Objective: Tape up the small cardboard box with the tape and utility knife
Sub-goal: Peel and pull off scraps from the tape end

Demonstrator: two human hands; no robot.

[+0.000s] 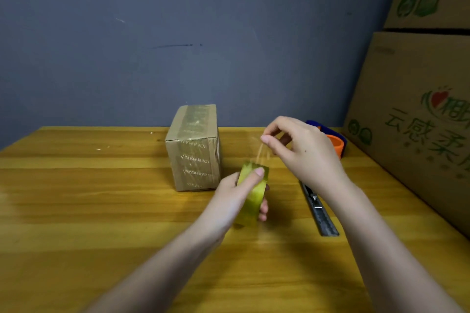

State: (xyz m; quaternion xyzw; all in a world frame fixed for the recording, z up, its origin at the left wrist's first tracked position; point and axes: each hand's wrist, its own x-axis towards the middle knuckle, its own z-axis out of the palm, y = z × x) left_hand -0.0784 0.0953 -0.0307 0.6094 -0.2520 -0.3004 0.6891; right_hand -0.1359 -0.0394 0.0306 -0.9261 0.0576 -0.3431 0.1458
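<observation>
A small cardboard box [194, 150] stands on the wooden table [89, 211], with clear tape over its top and front. My left hand [235, 198] grips a yellowish roll of tape [253, 195] just right of the box, thumb on its upper edge. My right hand [301, 150] pinches the loose end of the tape [263, 154], a short clear strip stretched up from the roll. A grey utility knife [319, 211] lies on the table under my right forearm, its upper end hidden by the arm.
A blue and orange tape dispenser [335, 140] sits behind my right hand near the wall. Large printed cardboard cartons [417, 114] are stacked along the table's right side. A grey-blue wall rises behind the table.
</observation>
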